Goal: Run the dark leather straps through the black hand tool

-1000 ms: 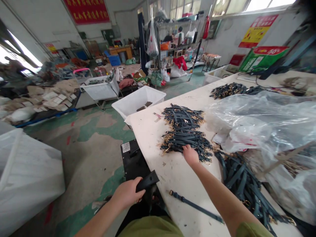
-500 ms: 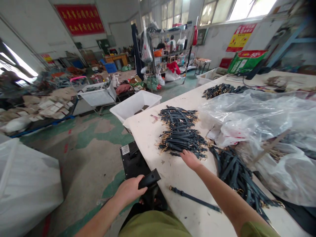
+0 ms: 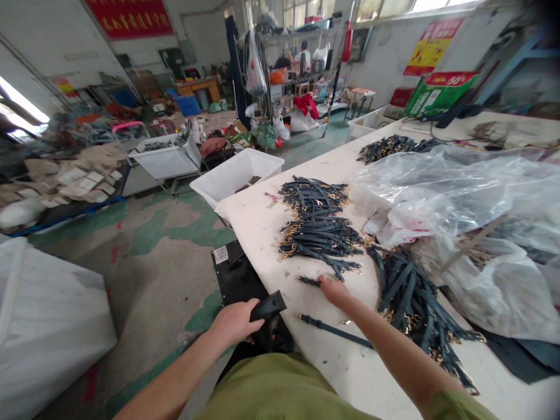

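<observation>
My left hand is wrapped round a black handheld device, held beside the table's edge. On the white table, my right hand grips a dark strap, whose end sticks out to the left of my fingers. Just beyond lies a pile of dark straps with gold-coloured clasps. A single dark strap lies nearer to me, partly hidden under my right forearm. Right of that forearm spreads another heap of straps.
Clear plastic bags cover the table's right side. A smaller strap pile lies at the back. White bins stand beyond the table and at the far left. Below the table's left edge is a black panel.
My right hand has pulled a strap away from the pile towards me. The camera view has tilted down slightly. My left hand still holds the black device.
</observation>
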The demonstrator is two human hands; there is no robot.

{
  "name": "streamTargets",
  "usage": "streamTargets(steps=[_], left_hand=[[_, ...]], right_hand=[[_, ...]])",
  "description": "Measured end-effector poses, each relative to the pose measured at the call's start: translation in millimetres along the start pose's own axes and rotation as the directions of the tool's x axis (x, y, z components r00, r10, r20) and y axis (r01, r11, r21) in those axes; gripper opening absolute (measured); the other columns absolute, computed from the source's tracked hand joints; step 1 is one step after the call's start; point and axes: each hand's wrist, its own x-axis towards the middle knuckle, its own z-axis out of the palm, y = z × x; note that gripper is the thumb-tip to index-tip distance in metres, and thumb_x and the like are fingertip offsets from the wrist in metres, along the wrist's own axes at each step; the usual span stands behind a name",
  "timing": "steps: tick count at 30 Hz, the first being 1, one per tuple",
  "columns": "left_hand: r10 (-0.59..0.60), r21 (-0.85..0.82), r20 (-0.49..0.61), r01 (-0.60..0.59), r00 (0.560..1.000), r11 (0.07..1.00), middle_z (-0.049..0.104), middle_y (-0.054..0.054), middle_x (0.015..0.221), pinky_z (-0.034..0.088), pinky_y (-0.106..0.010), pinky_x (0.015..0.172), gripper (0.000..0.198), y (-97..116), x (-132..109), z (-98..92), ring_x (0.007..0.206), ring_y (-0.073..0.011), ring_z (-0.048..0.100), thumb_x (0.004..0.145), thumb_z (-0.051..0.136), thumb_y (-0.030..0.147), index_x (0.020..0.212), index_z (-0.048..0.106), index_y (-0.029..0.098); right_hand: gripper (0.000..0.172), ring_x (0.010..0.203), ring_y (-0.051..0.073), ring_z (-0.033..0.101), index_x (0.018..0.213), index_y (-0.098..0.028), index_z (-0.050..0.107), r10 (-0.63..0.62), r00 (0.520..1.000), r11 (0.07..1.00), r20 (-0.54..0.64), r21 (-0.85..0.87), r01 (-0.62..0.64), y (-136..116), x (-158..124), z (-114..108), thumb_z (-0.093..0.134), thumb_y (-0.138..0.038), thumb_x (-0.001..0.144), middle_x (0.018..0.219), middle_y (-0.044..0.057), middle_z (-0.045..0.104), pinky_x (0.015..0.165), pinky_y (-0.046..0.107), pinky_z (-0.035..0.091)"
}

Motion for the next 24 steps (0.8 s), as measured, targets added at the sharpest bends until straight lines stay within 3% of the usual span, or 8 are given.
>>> streamTargets(steps=[3,6,11,19,24], left_hand=[[0.001,0.014,0.023,-0.001,1.000,1.000,0.063,-0.002,0.088,0.040,-0.026,0.064,0.037,5,4,-0.2,0.080,-0.0195,0.058,0.071,0.040,0.052,0.098,0.051,0.028],[-0.007,0.047,0.040,0.005,0.999,0.999,0.063,-0.003,0.086,0.041,-0.026,0.064,0.038,10,10,-2.2,0.080,-0.0200,0.058,0.071,0.040,0.052,0.097,0.051,0.027],[0.037,0.138,0.035,-0.042,0.999,0.990,0.064,-0.006,0.084,0.042,-0.029,0.065,0.039,21,31,-4.6,0.076,-0.0220,0.059,0.071,0.039,0.051,0.096,0.053,0.025],[0.109,0.135,0.054,-0.115,0.993,0.984,0.063,-0.004,0.091,0.043,-0.030,0.071,0.042,59,91,-2.8,0.083,-0.0224,0.058,0.069,0.043,0.051,0.101,0.054,0.026],[0.140,0.218,0.072,-0.152,0.988,0.964,0.063,-0.007,0.088,0.043,-0.033,0.071,0.042,61,102,-6.6,0.082,-0.0242,0.058,0.070,0.040,0.052,0.096,0.056,0.023]], right_hand=[[0.030,0.089,0.020,0.050,0.105,-0.021,0.051,0.004,0.993,0.998,-0.118,-0.058,-0.011,-3,0,8,0.031,-0.017,0.083,0.098,0.011,0.053,0.074,0.031,0.033],[0.032,0.095,0.021,0.045,0.103,-0.022,0.053,-0.014,0.980,0.998,-0.201,-0.061,0.001,-17,-1,16,0.033,-0.013,0.080,0.099,0.011,0.051,0.079,0.032,0.030],[0.029,0.084,0.015,0.048,0.100,-0.020,0.055,-0.005,0.985,0.990,-0.172,0.137,0.029,-36,-4,31,0.031,-0.019,0.083,0.095,0.007,0.051,0.074,0.024,0.032],[0.023,0.083,0.012,0.048,0.094,-0.020,0.056,-0.036,0.974,0.959,-0.224,0.267,0.096,-24,-4,36,0.037,-0.020,0.081,0.091,0.003,0.050,0.072,0.020,0.032],[0.022,0.084,0.012,0.048,0.091,-0.020,0.057,-0.030,0.972,0.950,-0.233,0.296,0.100,-24,-3,35,0.037,-0.020,0.081,0.091,0.003,0.050,0.072,0.021,0.032]])
